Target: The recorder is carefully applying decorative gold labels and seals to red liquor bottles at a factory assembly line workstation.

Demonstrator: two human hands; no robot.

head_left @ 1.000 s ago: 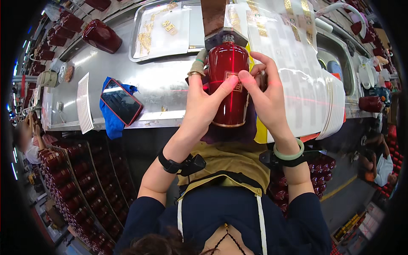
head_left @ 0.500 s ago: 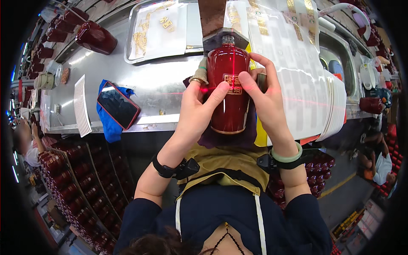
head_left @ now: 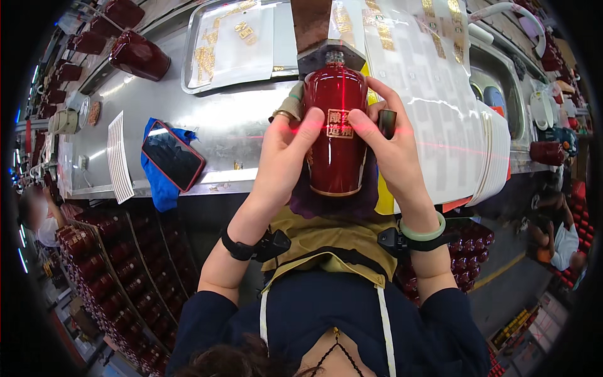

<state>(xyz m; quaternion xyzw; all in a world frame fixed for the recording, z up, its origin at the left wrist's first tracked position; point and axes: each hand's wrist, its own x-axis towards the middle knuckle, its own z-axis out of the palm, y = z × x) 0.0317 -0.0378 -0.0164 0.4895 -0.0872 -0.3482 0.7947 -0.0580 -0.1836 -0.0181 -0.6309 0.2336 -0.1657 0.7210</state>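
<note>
A glossy dark red bottle point(head_left: 339, 164) lies with its clear glass neck pointing away from me, against a dark angled block point(head_left: 314, 63). On its front is a square gold label point(head_left: 340, 131), with red light lines crossing the glass. My left hand point(head_left: 284, 147) grips the bottle's left side, its thumb beside the label and a pale cloth cover on a finger. My right hand point(head_left: 397, 147) holds the other side, thumb tip at the label's right edge. A dark cylindrical piece point(head_left: 387, 124) shows by my right fingers. The fingers behind the bottle are partly hidden.
At the far left stands a metal tray point(head_left: 188, 69) with gold label pieces on white sheets. A phone point(head_left: 173, 155) rests on a blue cloth point(head_left: 164, 196). White backing sheets point(head_left: 446, 138) cover the right side, beside a sink point(head_left: 496, 81). Another red bottle point(head_left: 139, 55) lies farther left.
My left thumb has slid left off the gold label onto the bottle's side, so more of the label shows. My right thumb has shifted slightly toward the label's edge.
</note>
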